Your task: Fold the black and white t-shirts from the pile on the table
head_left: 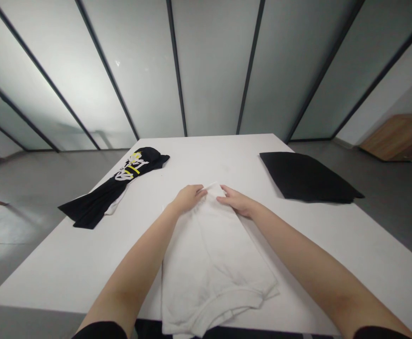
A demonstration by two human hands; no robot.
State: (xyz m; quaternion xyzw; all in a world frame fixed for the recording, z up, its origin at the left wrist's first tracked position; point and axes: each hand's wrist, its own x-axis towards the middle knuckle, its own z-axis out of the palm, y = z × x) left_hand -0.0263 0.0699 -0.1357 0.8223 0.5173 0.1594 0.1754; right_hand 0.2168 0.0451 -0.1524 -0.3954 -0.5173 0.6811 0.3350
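A white shirt (216,249) lies partly folded in front of me, narrow at its far end and wider toward me. A curved band of fabric runs across its near part, and the lowest bit hangs over the table's near edge. My left hand (189,197) is closed on the left side of the far end, thumb and fingers pinching the cloth. Opposite it, my right hand (237,200) pinches the right side of that same end. The fingertips are a short gap apart. Some creases spread through the cloth near the band.
On the white table (206,155), a black T-shirt (100,202) with white and yellow print lies at the left edge. A flat black cloth (305,176) lies at the right edge, its corner overhanging. Behind stands a frosted glass wall (213,70); a wooden cabinet (397,136) is far right.
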